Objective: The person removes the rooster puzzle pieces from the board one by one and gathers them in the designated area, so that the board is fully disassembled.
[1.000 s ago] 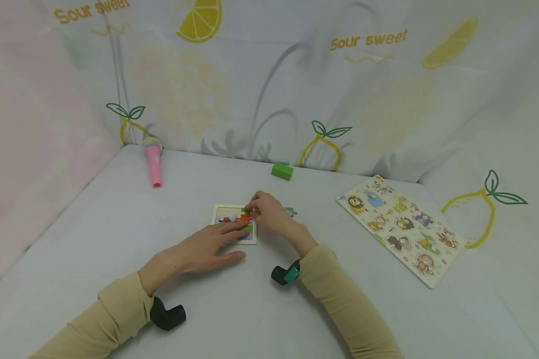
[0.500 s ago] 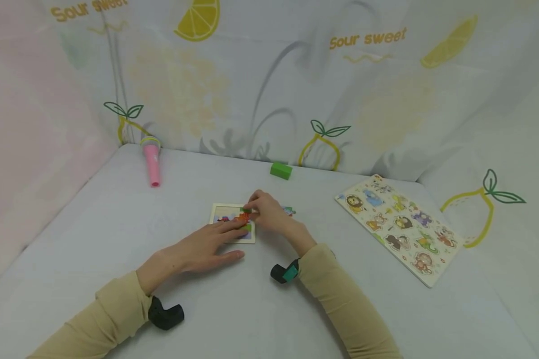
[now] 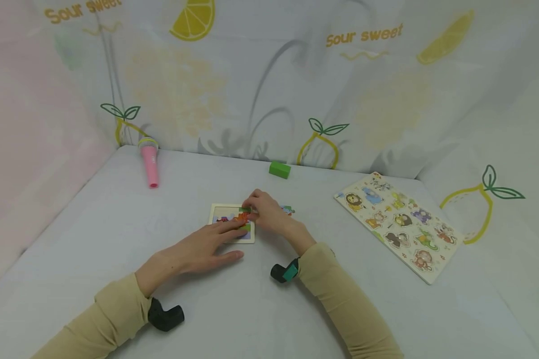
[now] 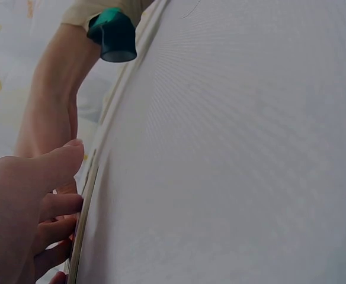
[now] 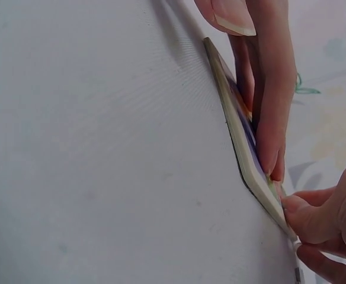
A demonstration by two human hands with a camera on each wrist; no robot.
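Pale wood is framing the puzzle [image 3: 223, 211], which is lying on the white table [image 3: 251, 309] in front of the person. Bare wood is showing at its upper left, where no picture part seems to be sitting; orange, green and lavender are showing elsewhere.

The left hand [image 3: 204, 245] is laying straight fingers across the puzzle, close to one another, its thumb standing apart; this is probably steadying the puzzle against sliding. The right hand [image 3: 269, 213] is bending thumb and fingers in, pinching at the puzzle's upper right; whether they are gripping the frame or one part of the picture, I cannot tell. Just to its right, a piece [image 3: 289, 210] is lying partly hidden, seemingly in easy reach.

Farther out, the green block [image 3: 280, 170] is sitting near the table's back edge, the microphone [image 3: 150, 162] is lying at the back left, and the animal board [image 3: 388, 222] is slanting on the right. White surface is stretching between these and the puzzle, so both hands seem to be having room sideways; the board's edge is likely limiting wide rightward sweeps.
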